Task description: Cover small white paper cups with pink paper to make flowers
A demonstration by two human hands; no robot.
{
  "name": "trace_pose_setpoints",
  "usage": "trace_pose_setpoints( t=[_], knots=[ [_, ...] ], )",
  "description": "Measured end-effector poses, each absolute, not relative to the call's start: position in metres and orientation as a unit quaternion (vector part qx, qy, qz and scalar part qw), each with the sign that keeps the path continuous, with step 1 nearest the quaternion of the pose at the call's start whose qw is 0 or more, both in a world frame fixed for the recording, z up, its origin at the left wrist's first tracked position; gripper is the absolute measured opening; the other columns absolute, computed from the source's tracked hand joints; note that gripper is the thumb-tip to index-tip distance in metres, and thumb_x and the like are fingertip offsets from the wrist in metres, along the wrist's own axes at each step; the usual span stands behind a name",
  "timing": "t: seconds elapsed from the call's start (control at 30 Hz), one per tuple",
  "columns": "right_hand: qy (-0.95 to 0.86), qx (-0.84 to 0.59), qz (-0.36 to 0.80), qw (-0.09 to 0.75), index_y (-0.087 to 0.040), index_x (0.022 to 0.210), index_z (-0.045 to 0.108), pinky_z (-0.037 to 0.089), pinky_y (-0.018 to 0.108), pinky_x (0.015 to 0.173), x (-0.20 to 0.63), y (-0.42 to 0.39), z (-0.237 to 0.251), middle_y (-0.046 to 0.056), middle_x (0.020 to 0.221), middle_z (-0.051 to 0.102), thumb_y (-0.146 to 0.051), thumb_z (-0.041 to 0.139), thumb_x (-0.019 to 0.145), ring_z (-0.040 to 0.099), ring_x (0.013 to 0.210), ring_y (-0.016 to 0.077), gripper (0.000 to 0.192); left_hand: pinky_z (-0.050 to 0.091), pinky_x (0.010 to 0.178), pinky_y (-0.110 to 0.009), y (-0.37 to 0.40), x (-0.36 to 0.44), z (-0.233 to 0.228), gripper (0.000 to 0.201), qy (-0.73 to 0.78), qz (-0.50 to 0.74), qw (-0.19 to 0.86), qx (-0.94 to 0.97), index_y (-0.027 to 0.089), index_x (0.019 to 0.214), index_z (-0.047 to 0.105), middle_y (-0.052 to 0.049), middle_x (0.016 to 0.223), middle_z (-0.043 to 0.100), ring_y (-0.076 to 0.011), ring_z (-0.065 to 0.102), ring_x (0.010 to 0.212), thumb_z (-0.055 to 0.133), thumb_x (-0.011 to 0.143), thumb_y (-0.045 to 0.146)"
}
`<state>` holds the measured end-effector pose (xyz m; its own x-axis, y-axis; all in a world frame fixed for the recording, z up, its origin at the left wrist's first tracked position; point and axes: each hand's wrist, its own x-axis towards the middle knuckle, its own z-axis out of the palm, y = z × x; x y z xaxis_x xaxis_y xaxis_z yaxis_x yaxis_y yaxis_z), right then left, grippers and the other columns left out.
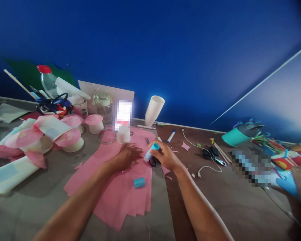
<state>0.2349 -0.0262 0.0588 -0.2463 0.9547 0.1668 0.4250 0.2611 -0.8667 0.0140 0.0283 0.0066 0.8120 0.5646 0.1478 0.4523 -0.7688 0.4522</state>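
My right hand (164, 154) grips a light blue glue stick (151, 151), its tip angled down toward the pink paper sheets (115, 194). Flat on that pink paper rests my left hand (128, 154), fingers spread, pressing it onto the table. The glue stick's blue cap (139, 182) lies on the paper just in front of both hands. Black scissors (152, 162) sit partly hidden under my right hand.
A stack of white cups (154, 110), a glass jar (104, 106), a red-capped bottle (47, 80) and pink paper-cup crafts (65, 134) stand at the back left. Markers, a white cable (205, 166), sticks and a teal cup (234, 136) lie to the right.
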Motion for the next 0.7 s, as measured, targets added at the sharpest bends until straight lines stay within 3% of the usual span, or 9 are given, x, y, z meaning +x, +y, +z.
trace_pose_setpoints(
  t=[0.2,0.3,0.37,0.57,0.7],
  knots=[
    [-0.753,-0.502,0.349,0.243,-0.021,0.094,0.06,0.042,0.028,0.068,0.221,-0.027,0.055,-0.001,0.08,0.062,-0.043,0.058,0.091,0.055,0.071,0.0162,0.022,0.038,0.107,-0.044,0.023,0.015,0.019,0.031,0.282,0.132,0.217,0.925,0.032,0.105,0.074,0.003,0.125,0.07,-0.0277,0.051,0.125,0.057,0.086,0.013],
    [-0.755,-0.494,0.384,0.194,-0.021,0.088,0.06,0.041,0.028,0.065,0.229,-0.027,0.057,-0.003,0.074,0.06,-0.046,0.061,0.089,0.054,0.068,0.0157,0.026,0.038,0.107,-0.043,0.022,0.014,0.02,0.031,0.276,0.138,0.208,0.928,0.029,0.105,0.074,0.001,0.123,0.07,-0.028,0.051,0.124,0.054,0.09,0.012],
    [-0.743,-0.48,0.42,0.204,-0.02,0.085,0.06,0.043,0.028,0.065,0.236,-0.027,0.06,-0.002,0.074,0.061,-0.053,0.063,0.087,0.054,0.069,0.0162,0.033,0.037,0.108,-0.044,0.022,0.014,0.019,0.028,0.277,0.134,0.207,0.928,0.028,0.106,0.074,0.0,0.126,0.07,-0.0297,0.05,0.127,0.056,0.089,0.013],
    [-0.679,-0.477,0.4,0.388,-0.02,0.088,0.061,0.044,0.03,0.07,0.245,-0.026,0.063,0.004,0.084,0.065,-0.065,0.058,0.088,0.057,0.075,0.0181,0.044,0.036,0.111,-0.046,0.025,0.016,0.014,0.029,0.28,0.117,0.197,0.932,0.026,0.11,0.075,-0.002,0.132,0.068,-0.0315,0.049,0.13,0.063,0.087,0.015],
    [-0.711,-0.507,0.378,0.306,-0.02,0.09,0.059,0.041,0.029,0.064,0.23,-0.024,0.053,0.0,0.072,0.06,-0.06,0.057,0.09,0.053,0.065,0.016,0.04,0.036,0.111,-0.047,0.027,0.015,0.013,0.031,0.284,0.114,0.203,0.93,0.03,0.112,0.074,0.002,0.132,0.067,-0.0315,0.048,0.131,0.06,0.088,0.016]
  ],
)
